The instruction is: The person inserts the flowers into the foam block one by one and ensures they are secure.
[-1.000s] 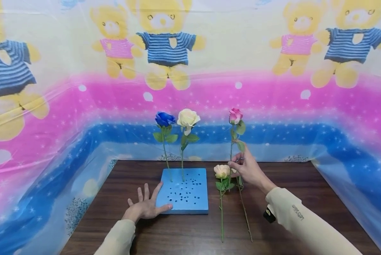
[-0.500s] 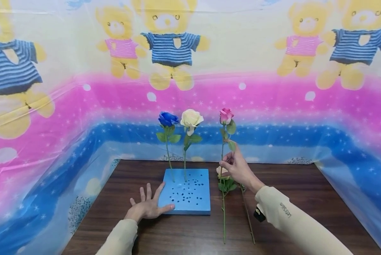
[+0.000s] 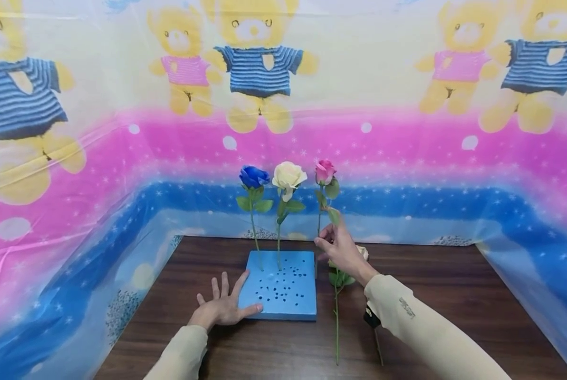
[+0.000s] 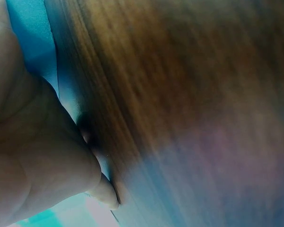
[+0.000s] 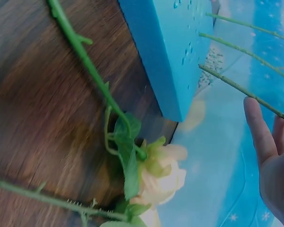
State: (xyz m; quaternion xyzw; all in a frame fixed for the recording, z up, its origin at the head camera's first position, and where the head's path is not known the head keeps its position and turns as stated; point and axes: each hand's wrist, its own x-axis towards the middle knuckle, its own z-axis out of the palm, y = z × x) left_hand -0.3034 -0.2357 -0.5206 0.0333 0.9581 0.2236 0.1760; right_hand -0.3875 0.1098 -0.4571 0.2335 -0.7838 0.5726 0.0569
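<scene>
My right hand (image 3: 342,250) pinches the green stem of an upright pink rose (image 3: 325,172) beside the block's back right corner. In the right wrist view, the lower end of this stem (image 5: 227,81) is free, close to the block's holed face. With fingers spread, my left hand (image 3: 222,307) rests against the left side of the blue foam block (image 3: 288,312), thumb on its front left corner. A blue rose (image 3: 253,177) and a white rose (image 3: 289,177) stand upright in the block's back part. The left wrist view shows mostly palm and blurred wood.
Right of the block, pale cream roses (image 5: 163,175) lie on the dark wooden table (image 3: 430,295), their stems (image 3: 337,327) towards the front edge. My right forearm partly covers them. Many small holes dot the block's top. A bear-print cloth (image 3: 349,105) hangs behind and along the sides.
My right hand has moved left with the pink rose, from above the lying roses to beside the block. The left hand stays on the block. The head view has shifted slightly.
</scene>
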